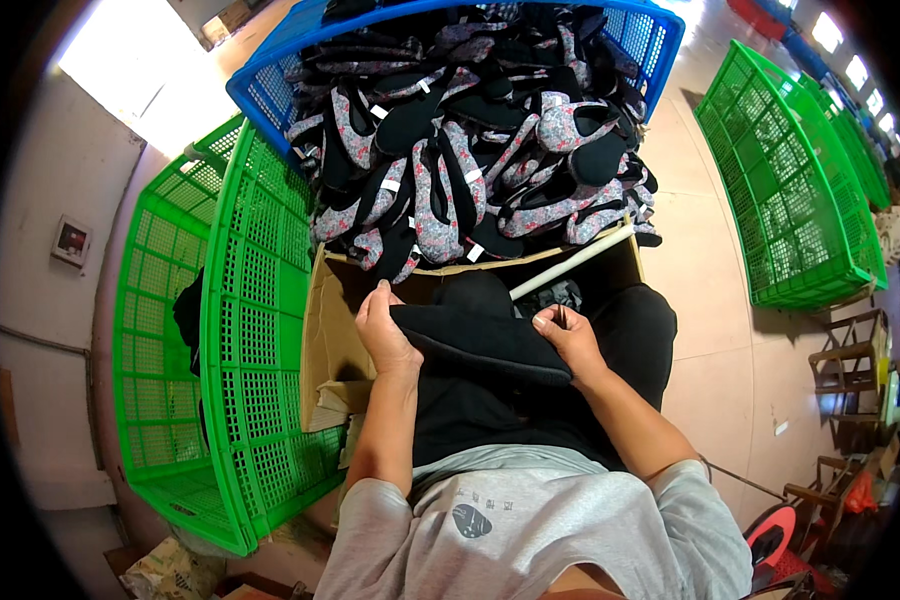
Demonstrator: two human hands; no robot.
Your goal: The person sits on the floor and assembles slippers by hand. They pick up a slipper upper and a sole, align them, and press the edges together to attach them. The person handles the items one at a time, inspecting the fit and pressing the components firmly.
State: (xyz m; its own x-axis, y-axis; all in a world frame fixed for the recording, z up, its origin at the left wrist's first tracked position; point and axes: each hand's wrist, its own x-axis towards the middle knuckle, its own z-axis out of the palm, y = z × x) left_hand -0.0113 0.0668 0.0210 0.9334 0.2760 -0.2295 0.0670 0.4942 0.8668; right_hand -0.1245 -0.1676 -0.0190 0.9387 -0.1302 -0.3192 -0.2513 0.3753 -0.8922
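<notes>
Gripping a black shoe (482, 345) lengthwise, left to right, slanting nearer at right; clamped by left hand (383, 332) and right hand (572, 345) at opposite ends.

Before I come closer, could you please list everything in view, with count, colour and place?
black shoe: one, black, between both hands
patterned shoes: many, grey-pink and black, heaped ahead
blue crate: one, blue, around the heap
cardboard box: one, brown, before the heap
pole: one, whitish, across the box
left green crates: at least one, green, left
right green crates: at least two, green, right
wooden stands: several, brown, far right
wall panel: one, pale-framed, left wall
small background items: uncountable, mixed colours, edges
shirt: one, grey, bottom centre
left hand: one, bare, shoe's left end
right hand: one, bare, shoe's right end
</notes>
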